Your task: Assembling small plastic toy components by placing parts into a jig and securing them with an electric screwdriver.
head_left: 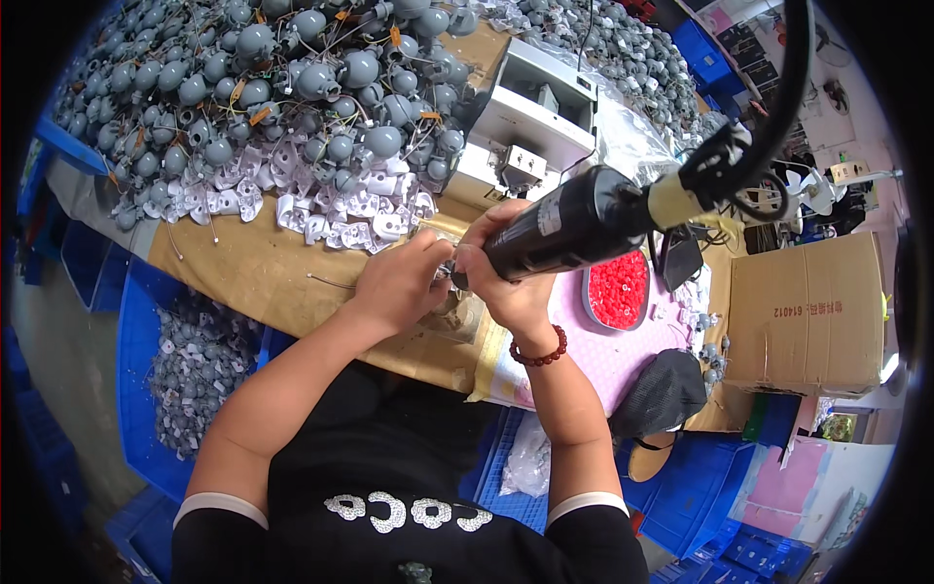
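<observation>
My right hand (pixel 501 282) is wrapped round a black electric screwdriver (pixel 564 226), which leans with its tip down and to the left. Close beside that tip, the fingers of my left hand (pixel 401 277) are pinched together over a small part that they mostly hide. A thin wire (pixel 329 282) sticks out to the left of this hand. Under both hands a pale, see-through block (pixel 455 319) rests on the brown-covered bench (pixel 258 277). Where the screwdriver tip touches cannot be made out.
Grey round-headed assemblies (pixel 316 80) with wires are heaped at the back left, white plastic parts (pixel 350 234) before them. A white screw feeder (pixel 520 161) stands behind my hands. Rightward are a tray of red pieces (pixel 589 310), a black cap (pixel 662 394) and a cardboard box (pixel 808 336). A blue bin (pixel 136 389) stands left.
</observation>
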Available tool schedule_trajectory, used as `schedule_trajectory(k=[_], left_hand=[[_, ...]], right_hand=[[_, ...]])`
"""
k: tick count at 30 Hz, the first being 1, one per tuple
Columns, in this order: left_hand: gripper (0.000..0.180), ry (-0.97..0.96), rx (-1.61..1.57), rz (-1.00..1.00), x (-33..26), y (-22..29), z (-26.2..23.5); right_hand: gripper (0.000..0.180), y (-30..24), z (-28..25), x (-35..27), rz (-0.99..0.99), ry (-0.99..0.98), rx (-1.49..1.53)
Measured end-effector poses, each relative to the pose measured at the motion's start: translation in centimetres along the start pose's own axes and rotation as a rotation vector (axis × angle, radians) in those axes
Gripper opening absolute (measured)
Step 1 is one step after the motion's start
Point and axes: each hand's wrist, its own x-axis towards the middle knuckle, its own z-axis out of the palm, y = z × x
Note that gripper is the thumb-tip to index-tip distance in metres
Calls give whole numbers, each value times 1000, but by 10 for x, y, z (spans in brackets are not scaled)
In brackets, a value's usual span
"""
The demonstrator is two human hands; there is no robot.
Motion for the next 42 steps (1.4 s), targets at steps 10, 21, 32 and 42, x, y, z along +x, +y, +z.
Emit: schedule_trajectory(k=[10, 21, 32, 42], left_hand=[[35, -47, 45, -97, -1, 14, -1], [36, 91, 115, 79, -17, 10, 3], [35, 70, 32, 146, -22, 14, -16], [34, -479, 515, -110, -71, 16, -207]], right_hand=[[40, 46, -117, 14, 356, 519, 30], [14, 30, -21, -44, 357, -4, -362], [12, 14, -30, -22, 373, 67, 26], [11, 18, -219, -70, 300, 27, -1110]])
